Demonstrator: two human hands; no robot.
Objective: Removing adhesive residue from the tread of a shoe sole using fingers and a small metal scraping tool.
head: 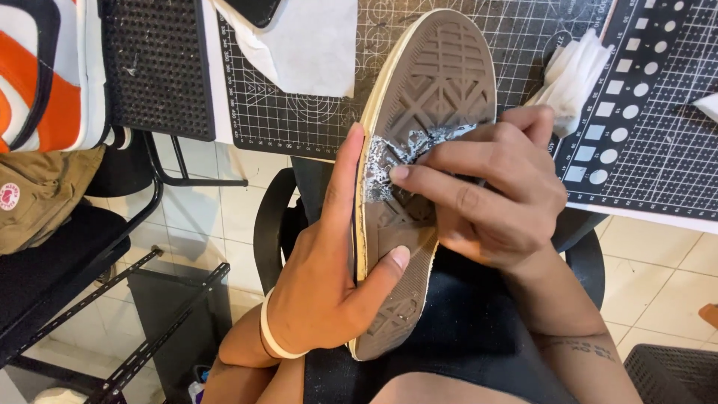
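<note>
Here, both hands [329, 277] [486, 194] on upturned shoe sole [437, 82].

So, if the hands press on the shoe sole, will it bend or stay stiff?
The sole looks like thin moulded rubber, so it would probably flex somewhat. The left hand alone supports its edge, so it seems light. The deep tread should grip well, though the shiny wet-looking patch under the right hand may be slippery or sticky.
</note>
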